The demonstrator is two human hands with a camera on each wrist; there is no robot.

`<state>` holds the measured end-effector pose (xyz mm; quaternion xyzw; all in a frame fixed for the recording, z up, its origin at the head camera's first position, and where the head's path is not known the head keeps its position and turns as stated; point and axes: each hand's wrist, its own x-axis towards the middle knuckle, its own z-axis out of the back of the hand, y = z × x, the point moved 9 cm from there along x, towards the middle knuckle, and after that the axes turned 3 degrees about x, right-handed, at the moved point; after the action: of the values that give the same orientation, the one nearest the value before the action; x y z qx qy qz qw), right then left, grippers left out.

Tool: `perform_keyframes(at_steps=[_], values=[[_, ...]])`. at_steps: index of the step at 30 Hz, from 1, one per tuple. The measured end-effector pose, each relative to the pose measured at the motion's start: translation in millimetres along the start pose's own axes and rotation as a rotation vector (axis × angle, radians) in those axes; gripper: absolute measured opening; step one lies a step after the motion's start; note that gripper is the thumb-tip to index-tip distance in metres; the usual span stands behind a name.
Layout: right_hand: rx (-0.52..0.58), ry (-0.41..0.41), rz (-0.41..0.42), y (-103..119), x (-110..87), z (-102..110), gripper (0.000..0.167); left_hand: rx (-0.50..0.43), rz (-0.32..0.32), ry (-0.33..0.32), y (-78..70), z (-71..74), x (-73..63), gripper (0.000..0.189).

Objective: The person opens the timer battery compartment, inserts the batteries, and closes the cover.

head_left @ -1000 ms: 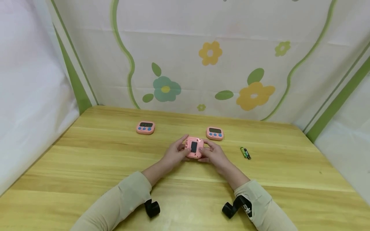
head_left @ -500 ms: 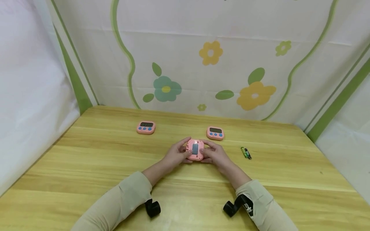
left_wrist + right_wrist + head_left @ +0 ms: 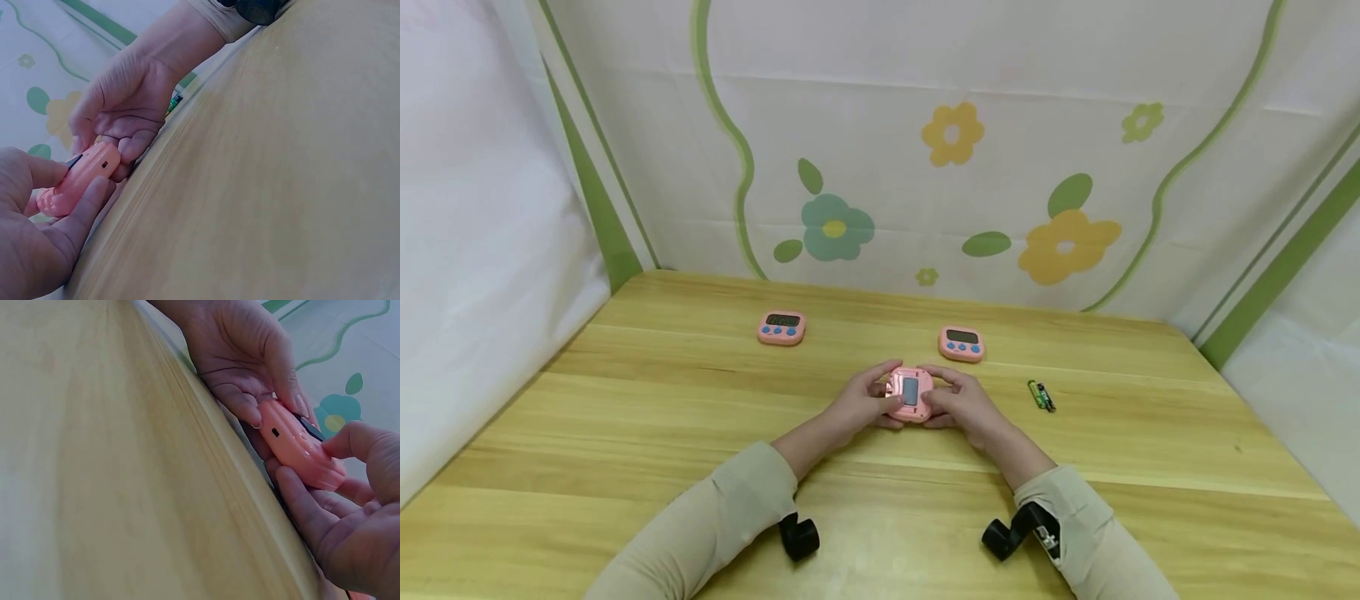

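Both hands hold a pink digital timer over the middle of the table, its side with a dark rectangular panel turned up. My left hand grips the left edge, thumb on top and fingers beneath. On the opposite edge my right hand does the same. From the side, the left wrist view shows the timer's rounded pink case with a small dark slot. The timer's underside is hidden by the fingers. Behind the hands lie two more pink timers, one at left and one at right, screens and blue buttons up.
Two small batteries, with green on their wrappers, lie side by side to the right of my right hand. The wooden table ends at a white cloth backdrop printed with flowers. Black wrist cameras hang below both sleeves.
The held timer has come slightly nearer and tilted, and its panel now looks paler with reflected light. Both hands moved with it, keeping their grip. The other timers and batteries stayed put.
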<state>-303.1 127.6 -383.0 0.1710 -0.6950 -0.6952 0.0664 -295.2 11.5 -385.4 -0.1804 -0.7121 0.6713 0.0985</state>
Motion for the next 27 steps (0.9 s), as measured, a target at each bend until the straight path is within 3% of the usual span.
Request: perform_keyframes(at_steps=[15,27], values=[[-0.036,-0.066,-0.062,-0.9,-1.7,1.4,0.049,-0.003,0.004,0.047,-0.1,-5.0,-1.7,0.056],[-0.033,-0.096,-0.072,-2.7,-1.2,2.8,0.048,-0.002,0.019,0.048,0.5,-5.3,-1.6,0.055]])
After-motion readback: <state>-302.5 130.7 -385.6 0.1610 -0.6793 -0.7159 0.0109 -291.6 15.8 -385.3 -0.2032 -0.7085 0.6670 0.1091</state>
